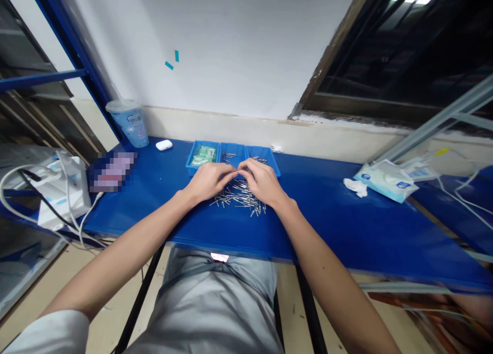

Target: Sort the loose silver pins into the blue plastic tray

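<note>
My left hand (210, 180) and my right hand (262, 181) meet at their fingertips above the blue table, thumbs and forefingers pinched together. Whatever sits between the fingertips is too small to make out. Just below and between the hands lies a loose pile of thin silvery metal pins (246, 196), partly covered by my right hand. Behind the hands stand three joined blue bins. The left bin (191, 157) holds small green-and-white packets (204, 154). A few metal pins lie in the middle bin (235, 148) and in the right bin (271, 159), whose front is partly hidden by my hand.
A lidded blue cup (131, 125) and a white earbud case (164, 145) stand at the back left. Further left are a blurred pinkish item (113, 172) and a white box with cables (65, 197). A tissue pack (386, 180) and crumpled tissue (355, 187) lie right.
</note>
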The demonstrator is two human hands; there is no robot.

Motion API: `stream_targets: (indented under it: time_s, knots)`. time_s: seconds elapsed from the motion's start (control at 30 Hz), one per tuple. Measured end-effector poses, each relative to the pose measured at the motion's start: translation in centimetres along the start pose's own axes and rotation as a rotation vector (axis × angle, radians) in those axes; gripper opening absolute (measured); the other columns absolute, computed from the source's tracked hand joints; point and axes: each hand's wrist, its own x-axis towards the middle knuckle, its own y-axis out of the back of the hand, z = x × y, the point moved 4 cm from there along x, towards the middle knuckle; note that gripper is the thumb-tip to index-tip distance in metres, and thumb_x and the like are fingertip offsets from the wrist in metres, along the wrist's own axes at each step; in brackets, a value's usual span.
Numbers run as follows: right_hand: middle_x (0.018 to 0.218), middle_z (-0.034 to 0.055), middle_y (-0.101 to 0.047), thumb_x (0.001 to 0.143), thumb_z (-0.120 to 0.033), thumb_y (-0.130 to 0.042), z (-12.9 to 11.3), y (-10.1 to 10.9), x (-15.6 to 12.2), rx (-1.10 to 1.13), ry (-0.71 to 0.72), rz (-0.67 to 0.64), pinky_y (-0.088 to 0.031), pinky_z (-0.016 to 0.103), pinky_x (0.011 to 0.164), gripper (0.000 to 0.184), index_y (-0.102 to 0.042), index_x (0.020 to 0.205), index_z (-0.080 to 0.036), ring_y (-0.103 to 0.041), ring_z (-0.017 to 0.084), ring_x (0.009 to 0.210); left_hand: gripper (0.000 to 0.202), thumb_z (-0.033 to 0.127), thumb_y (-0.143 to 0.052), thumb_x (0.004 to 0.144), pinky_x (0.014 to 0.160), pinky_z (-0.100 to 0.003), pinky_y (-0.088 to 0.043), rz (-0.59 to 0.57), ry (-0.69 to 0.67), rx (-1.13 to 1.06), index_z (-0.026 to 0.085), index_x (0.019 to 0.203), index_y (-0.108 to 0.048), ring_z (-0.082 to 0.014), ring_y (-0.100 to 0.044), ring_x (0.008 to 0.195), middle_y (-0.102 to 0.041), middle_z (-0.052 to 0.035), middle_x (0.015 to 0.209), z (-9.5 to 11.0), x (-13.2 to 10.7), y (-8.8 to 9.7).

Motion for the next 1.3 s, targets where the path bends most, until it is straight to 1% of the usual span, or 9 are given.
stream_targets:
  time_s: [0.1, 0.2, 0.33, 0.5, 0.73, 0.87, 1.0, 1.13, 1.3]
  knots:
    - [0.101, 0.0068, -0.072, 0.108, -0.028, -0.044, 0.14, -0.1, 0.01, -0.022, -0.023, -0.004, -0.045, 0.036, 0.079, 0.02, -0.061, 0.098, -0.023, -0.065, 0.023, 0.089, 0.033, 0.037, -0.047, 0.109, 0.074, -0.029, -0.045, 0.039, -0.029, 0.013, 0.019, 0.1, -0.074, -0.018, -0.064, 0.079, -0.072, -0.0052, 0.088, 0.18, 0.03, 0.15]
    - [0.099, 0.007, -0.072, 0.108, -0.03, -0.043, 0.09, -0.1, 0.01, -0.029, -0.035, -0.015, -0.045, 0.036, 0.078, 0.024, -0.061, 0.095, -0.023, -0.065, 0.023, 0.087, 0.031, 0.035, -0.05, 0.108, 0.072, -0.03, -0.044, 0.067, -0.016, 0.004, 0.018, 0.096, -0.072, -0.0169, -0.062, 0.074, -0.07, -0.0045, 0.085, 0.25, 0.06, 0.25]
    - [0.106, 0.0073, -0.072, 0.106, -0.027, -0.046, -0.07, -0.06, 0.02, 0.0, -0.023, -0.02, -0.046, 0.036, 0.082, 0.015, -0.061, 0.106, -0.024, -0.066, 0.024, 0.095, 0.028, 0.032, -0.05, 0.107, 0.07, -0.03, -0.043, 0.075, 0.014, -0.021, 0.018, 0.093, -0.07, -0.0153, -0.059, 0.07, -0.071, -0.0042, 0.085, 0.26, 0.12, 0.29]
    - [0.106, 0.0077, -0.07, 0.106, -0.025, -0.045, -0.17, -0.02, -0.03, -0.016, 0.009, -0.025, -0.046, 0.036, 0.081, 0.016, -0.061, 0.106, -0.023, -0.064, 0.023, 0.092, 0.028, 0.031, -0.049, 0.107, 0.07, -0.03, -0.043, 0.069, 0.014, -0.033, 0.018, 0.092, -0.069, -0.0155, -0.06, 0.071, -0.07, -0.0042, 0.085, 0.29, 0.13, 0.29]
    - [0.106, 0.008, -0.072, 0.109, -0.031, -0.044, -0.18, 0.08, 0.01, -0.01, -0.005, -0.041, -0.048, 0.038, 0.084, 0.026, -0.067, 0.101, -0.023, -0.066, 0.024, 0.095, 0.027, 0.032, -0.05, 0.107, 0.073, -0.03, -0.045, 0.056, 0.035, -0.042, 0.018, 0.095, -0.07, -0.0161, -0.062, 0.073, -0.072, -0.005, 0.088, 0.22, 0.16, 0.38]
    - [0.107, 0.0073, -0.073, 0.107, -0.029, -0.047, -0.17, 0.09, 0.01, 0.002, -0.023, -0.029, -0.047, 0.037, 0.084, 0.018, -0.063, 0.107, -0.024, -0.066, 0.023, 0.096, 0.027, 0.031, -0.049, 0.107, 0.073, -0.03, -0.045, 0.042, 0.033, -0.043, 0.018, 0.093, -0.069, -0.0162, -0.062, 0.073, -0.071, -0.0048, 0.086, 0.14, 0.18, 0.26]
    - [0.105, 0.0066, -0.071, 0.104, -0.025, -0.051, -0.28, 0.15, -0.02, 0.004, -0.032, -0.032, -0.046, 0.035, 0.081, 0.007, -0.058, 0.108, -0.024, -0.065, 0.022, 0.089, 0.026, 0.03, -0.05, 0.107, 0.074, -0.03, -0.045, 0.026, 0.026, -0.059, 0.018, 0.093, -0.068, -0.0165, -0.063, 0.075, -0.071, -0.0046, 0.086, 0.16, 0.17, 0.19]
    - [0.11, 0.0077, -0.067, 0.103, -0.023, -0.05, -0.41, 0.14, -0.02, -0.019, -0.007, -0.06, -0.044, 0.035, 0.079, 0.007, -0.057, 0.107, -0.023, -0.063, 0.021, 0.087, 0.027, 0.031, -0.05, 0.106, 0.072, -0.029, -0.044, 0.024, 0.031, -0.06, 0.018, 0.089, -0.066, -0.0159, -0.06, 0.072, -0.068, -0.0035, 0.081, 0.14, 0.19, 0.23]
    - [0.109, 0.008, -0.067, 0.107, -0.025, -0.044, -0.62, 0.27, 0.04, -0.028, 0.008, -0.057, -0.045, 0.036, 0.081, 0.015, -0.058, 0.105, -0.024, -0.063, 0.023, 0.093, 0.027, 0.03, -0.05, 0.106, 0.071, -0.029, -0.042, 0.019, 0.028, -0.057, 0.018, 0.088, -0.066, -0.0154, -0.058, 0.07, -0.066, -0.0027, 0.079, 0.05, 0.2, 0.18]
